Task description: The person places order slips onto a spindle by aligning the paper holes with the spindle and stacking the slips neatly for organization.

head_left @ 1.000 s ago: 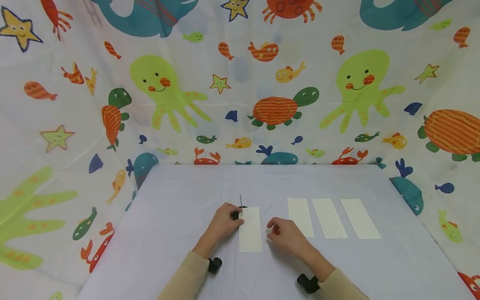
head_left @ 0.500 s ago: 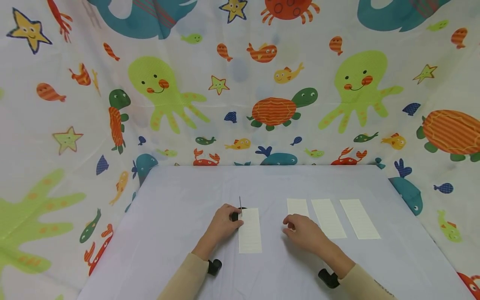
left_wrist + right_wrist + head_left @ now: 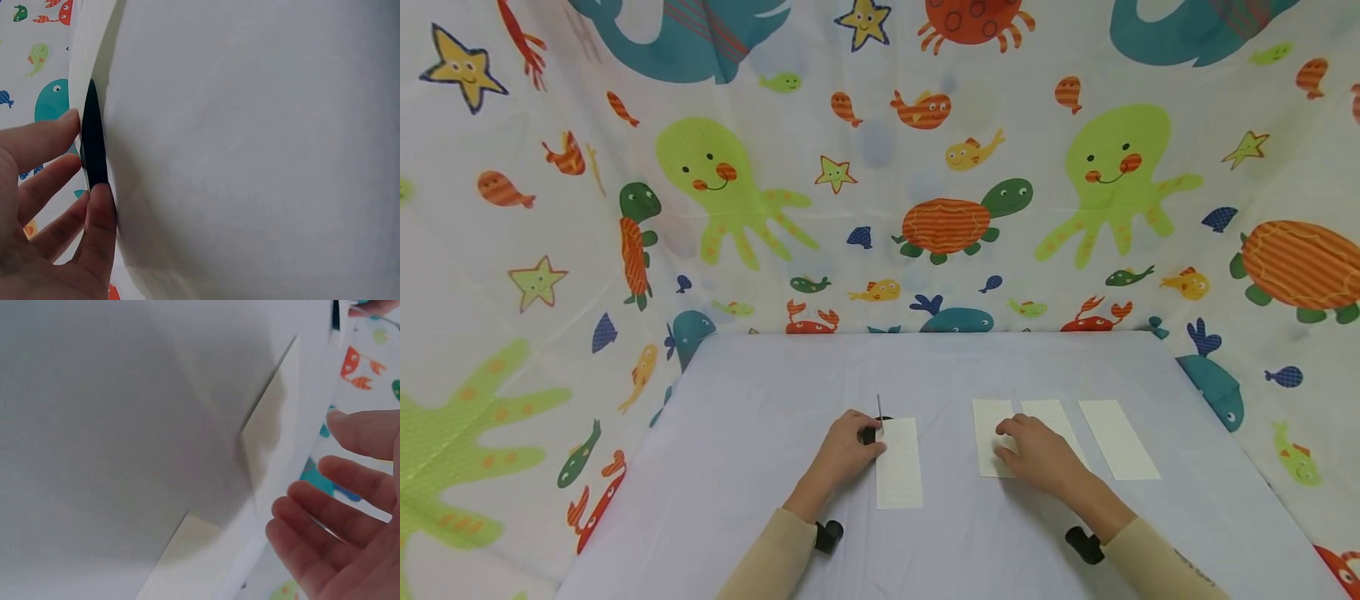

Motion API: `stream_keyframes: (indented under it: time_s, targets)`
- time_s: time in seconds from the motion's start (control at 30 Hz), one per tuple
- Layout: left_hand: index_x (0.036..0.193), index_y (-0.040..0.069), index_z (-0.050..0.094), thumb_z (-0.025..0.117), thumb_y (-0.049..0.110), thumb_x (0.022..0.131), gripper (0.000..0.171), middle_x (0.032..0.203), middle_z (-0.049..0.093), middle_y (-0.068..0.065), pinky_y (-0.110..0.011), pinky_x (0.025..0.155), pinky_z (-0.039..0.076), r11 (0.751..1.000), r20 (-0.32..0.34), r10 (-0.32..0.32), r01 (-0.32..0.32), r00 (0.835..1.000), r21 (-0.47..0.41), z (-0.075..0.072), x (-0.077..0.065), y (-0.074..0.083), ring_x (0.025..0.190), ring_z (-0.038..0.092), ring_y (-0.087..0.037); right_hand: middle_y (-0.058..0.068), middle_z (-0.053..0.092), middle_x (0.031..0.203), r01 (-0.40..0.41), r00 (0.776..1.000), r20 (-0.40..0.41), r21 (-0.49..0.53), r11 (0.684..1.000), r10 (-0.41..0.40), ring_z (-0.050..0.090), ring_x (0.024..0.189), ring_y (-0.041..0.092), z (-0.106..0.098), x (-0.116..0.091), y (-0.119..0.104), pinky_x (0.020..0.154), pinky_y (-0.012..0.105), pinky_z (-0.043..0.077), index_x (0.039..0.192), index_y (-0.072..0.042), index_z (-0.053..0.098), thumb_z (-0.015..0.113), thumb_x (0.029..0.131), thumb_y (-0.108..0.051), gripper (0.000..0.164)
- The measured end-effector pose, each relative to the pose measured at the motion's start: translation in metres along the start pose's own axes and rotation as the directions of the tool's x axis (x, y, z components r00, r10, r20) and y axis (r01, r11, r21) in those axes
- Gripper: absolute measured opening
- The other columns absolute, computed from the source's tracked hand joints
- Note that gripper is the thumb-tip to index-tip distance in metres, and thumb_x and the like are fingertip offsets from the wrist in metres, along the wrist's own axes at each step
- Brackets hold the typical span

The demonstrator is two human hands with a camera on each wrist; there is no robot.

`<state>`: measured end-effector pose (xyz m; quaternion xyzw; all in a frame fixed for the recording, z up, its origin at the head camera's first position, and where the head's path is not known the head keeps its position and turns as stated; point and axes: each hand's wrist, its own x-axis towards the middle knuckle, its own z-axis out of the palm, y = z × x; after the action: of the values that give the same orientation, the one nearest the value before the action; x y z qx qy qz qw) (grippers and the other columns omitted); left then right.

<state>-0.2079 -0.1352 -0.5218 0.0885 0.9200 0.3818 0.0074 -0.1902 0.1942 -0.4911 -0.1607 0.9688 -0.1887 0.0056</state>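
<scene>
In the head view my left hand pinches a black object with a thin grey metal piece pointing forward. This lies at the upper left edge of a pale lined paper strip. In the left wrist view the black object looks like a narrow tapered shape between the fingers; its kind is unclear. My right hand is over two more strips, the nearer-left one and the middle one, partly covering both. Its fingers are loosely bent and hold nothing, as the right wrist view shows.
Farther right on the white-covered table lies another paper strip. A curtain printed with sea animals hangs behind the table and along its sides. Black wrist cameras sit under the sleeves.
My right hand has moved to the right, from beside the left-hand paper strip to over the right-hand strips. The left hand keeps its grip on the black object, in the same place.
</scene>
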Motion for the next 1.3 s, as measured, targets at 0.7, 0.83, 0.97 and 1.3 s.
stream_keyframes:
  time_s: [0.7, 0.83, 0.97, 1.3]
  targets:
    - [0.116, 0.002, 0.072, 0.079, 0.015, 0.087, 0.032, 0.122, 0.062, -0.013, -0.047, 0.095, 0.050, 0.999, -0.021, -0.036, 0.036, 0.999, -0.002, 0.006, -0.005, 0.003, 0.108, 0.060, -0.028, 0.024, 0.055, 0.134, 0.008, 0.995, 0.096, -0.029, 1.000, -0.005, 0.049, 0.123, 0.043, 0.010, 0.007, 0.037, 0.098, 0.056, 0.047, 0.136, 0.004, 0.057, 0.078, 0.089, -0.028, 0.061]
    - [0.115, 0.002, 0.072, 0.079, 0.014, 0.087, 0.032, 0.122, 0.062, -0.014, -0.048, 0.095, 0.050, 1.000, -0.027, -0.028, 0.028, 0.999, -0.011, 0.008, -0.006, 0.003, 0.109, 0.060, -0.029, 0.024, 0.054, 0.131, 0.035, 0.996, 0.087, -0.065, 0.997, -0.029, 0.049, 0.119, 0.043, 0.012, 0.008, 0.038, 0.097, 0.055, 0.047, 0.134, 0.007, 0.058, 0.078, 0.089, -0.028, 0.061]
    - [0.115, 0.002, 0.072, 0.079, 0.014, 0.087, 0.032, 0.123, 0.062, -0.014, -0.049, 0.095, 0.049, 1.000, -0.026, -0.017, 0.017, 1.000, -0.009, 0.008, -0.007, 0.003, 0.111, 0.060, -0.031, 0.025, 0.053, 0.131, 0.035, 0.996, 0.086, -0.092, 0.995, -0.027, 0.049, 0.118, 0.045, 0.014, 0.008, 0.038, 0.097, 0.055, 0.047, 0.133, 0.007, 0.060, 0.078, 0.090, -0.027, 0.058]
    - [0.114, 0.002, 0.073, 0.078, 0.014, 0.087, 0.030, 0.123, 0.062, -0.015, -0.050, 0.097, 0.049, 1.000, -0.034, -0.021, 0.020, 0.999, -0.017, 0.008, -0.011, 0.006, 0.116, 0.060, -0.034, 0.025, 0.054, 0.131, 0.000, 0.995, 0.096, -0.098, 0.995, 0.010, 0.048, 0.119, 0.044, 0.013, 0.007, 0.031, 0.098, 0.055, 0.047, 0.132, 0.005, 0.063, 0.078, 0.090, -0.027, 0.055]
